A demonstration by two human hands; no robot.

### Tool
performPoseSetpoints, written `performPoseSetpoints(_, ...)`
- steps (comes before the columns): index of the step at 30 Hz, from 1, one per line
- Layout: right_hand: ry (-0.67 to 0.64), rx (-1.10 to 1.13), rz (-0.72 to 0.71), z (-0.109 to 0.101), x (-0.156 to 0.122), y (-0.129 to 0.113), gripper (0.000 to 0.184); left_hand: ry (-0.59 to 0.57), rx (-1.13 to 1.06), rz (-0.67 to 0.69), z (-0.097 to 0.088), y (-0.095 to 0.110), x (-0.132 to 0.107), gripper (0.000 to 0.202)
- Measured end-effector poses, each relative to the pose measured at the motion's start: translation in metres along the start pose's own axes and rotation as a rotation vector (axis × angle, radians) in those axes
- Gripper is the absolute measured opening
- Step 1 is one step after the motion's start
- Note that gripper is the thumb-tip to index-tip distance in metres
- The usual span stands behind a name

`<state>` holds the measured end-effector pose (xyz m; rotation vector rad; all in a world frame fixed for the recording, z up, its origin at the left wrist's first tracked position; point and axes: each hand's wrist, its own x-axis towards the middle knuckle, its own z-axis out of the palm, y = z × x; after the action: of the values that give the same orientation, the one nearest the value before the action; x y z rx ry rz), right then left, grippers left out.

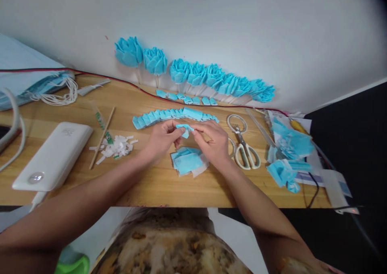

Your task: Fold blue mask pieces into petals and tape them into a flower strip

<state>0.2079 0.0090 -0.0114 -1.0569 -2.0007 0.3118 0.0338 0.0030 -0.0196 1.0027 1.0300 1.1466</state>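
Between my two hands, above the middle of the table, is a small blue fabric piece [185, 129]. My left hand [165, 136] pinches its left end with thumb and fingers. On its other end the fingertips of my right hand [213, 139] are closed. Just below lies a loose stack of blue fabric pieces [186, 161] with some white ones, partly under my right hand. Behind my hands runs a curved row of folded blue petals [163, 115]. Farther back is a shorter row of blue petals [187, 100].
Several blue fabric flowers [179, 70] on sticks lean against the wall. Scissors [246, 155] and tape rolls [237, 123] lie to the right, near blue scraps [290, 143]. At left are a white power bank [56, 153], a wooden stick [102, 139] and white paper bits [117, 147]. A red-black cable [121, 80] crosses behind.
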Motion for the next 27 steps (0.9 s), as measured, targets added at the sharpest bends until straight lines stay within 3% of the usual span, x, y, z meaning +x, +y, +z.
performPoseSetpoints(7,-0.015,-0.194,-0.181,0.0003,-0.0023,0.0033,0.024,0.023,-0.014,0.009,0.0001,-0.0011,0.0005,0.018)
performPoseSetpoints(16,-0.032,-0.298,-0.277,-0.0012,0.0002,0.0006,0.029,0.052,-0.019,0.012,-0.0016,-0.0020,0.0023,0.018)
performPoseSetpoints(21,-0.048,-0.340,-0.297,-0.0006,0.0002,0.0003,0.029,0.030,-0.086,0.006,-0.0028,-0.0047,0.0030,0.020)
performPoseSetpoints(27,-0.012,-0.152,-0.201,0.0032,-0.0007,0.0007,0.020,0.011,-0.116,0.014,-0.0031,-0.0050,0.0027,0.019)
